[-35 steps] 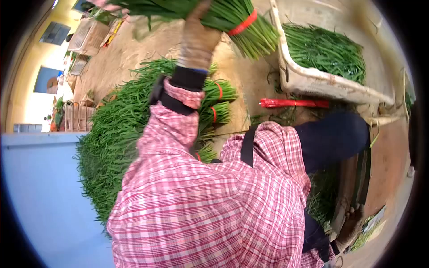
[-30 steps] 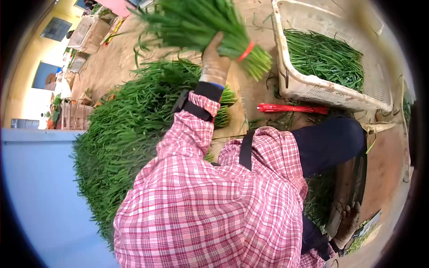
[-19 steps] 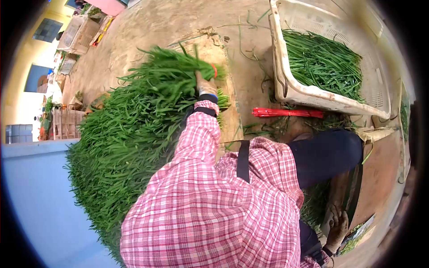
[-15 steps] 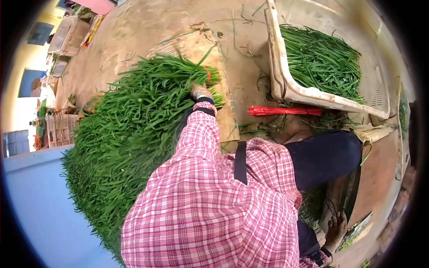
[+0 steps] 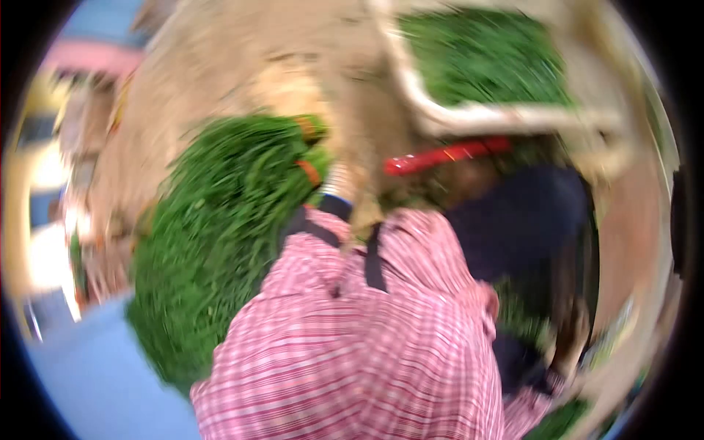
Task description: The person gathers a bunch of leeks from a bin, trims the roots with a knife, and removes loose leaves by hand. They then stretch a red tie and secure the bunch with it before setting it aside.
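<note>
A large heap of long green chive-like leaves fills the left. Two bundles with orange bands show at its upper edge: an upper banded bundle and a lower banded bundle. My left hand, smeared by motion, is right beside the lower bundle's cut stems. Whether it grips anything does not show. At lower right, my right hand is beside my dark-clad leg, also blurred. I can make out nothing in it, and its fingers are not distinct.
A white plastic crate at upper right holds more green leaves. Red strips lie in front of it. A tan board lies on the ground beyond the bundles. At left are a blue surface and stacked crates.
The view has swung and blurred. My left hand has shifted from over the leaves to beside the stems, and a second orange band now shows. My right hand stays at lower right.
</note>
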Action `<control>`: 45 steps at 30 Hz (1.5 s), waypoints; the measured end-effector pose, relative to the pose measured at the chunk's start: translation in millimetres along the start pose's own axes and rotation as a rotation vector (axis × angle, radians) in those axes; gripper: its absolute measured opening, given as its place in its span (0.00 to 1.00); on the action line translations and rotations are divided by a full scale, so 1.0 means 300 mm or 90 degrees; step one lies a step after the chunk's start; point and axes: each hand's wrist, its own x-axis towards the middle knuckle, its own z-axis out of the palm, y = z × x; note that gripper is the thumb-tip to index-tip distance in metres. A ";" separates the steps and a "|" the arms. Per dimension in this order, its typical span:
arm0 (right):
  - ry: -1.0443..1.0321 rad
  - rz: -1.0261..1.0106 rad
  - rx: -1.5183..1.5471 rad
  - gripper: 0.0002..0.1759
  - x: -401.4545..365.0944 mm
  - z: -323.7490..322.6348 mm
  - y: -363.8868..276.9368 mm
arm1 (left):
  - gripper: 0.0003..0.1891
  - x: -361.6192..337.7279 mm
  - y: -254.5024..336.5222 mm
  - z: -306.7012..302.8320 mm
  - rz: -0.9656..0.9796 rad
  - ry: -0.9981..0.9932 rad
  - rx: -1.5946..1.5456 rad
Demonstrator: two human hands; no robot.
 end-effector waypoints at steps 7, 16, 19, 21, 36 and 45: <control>0.112 0.238 0.627 0.29 -0.043 -0.016 -0.103 | 0.17 0.100 -0.182 0.334 -0.089 0.083 0.953; 0.015 0.373 0.641 0.22 0.094 0.122 -0.098 | 0.13 0.690 -0.702 0.288 0.081 -0.214 1.472; -0.017 0.451 0.599 0.20 0.209 0.173 -0.092 | 0.22 0.831 -0.764 0.326 -0.147 -0.035 1.601; -0.057 0.431 0.564 0.20 0.284 0.234 -0.050 | 0.21 0.971 -0.791 0.123 0.024 -0.006 1.626; -0.170 0.356 0.570 0.14 0.730 0.694 0.097 | 0.30 0.888 -0.737 0.274 0.048 -0.103 1.760; 0.003 0.212 0.197 0.16 0.842 0.916 0.105 | 0.27 0.782 -0.684 0.225 0.114 -0.069 1.528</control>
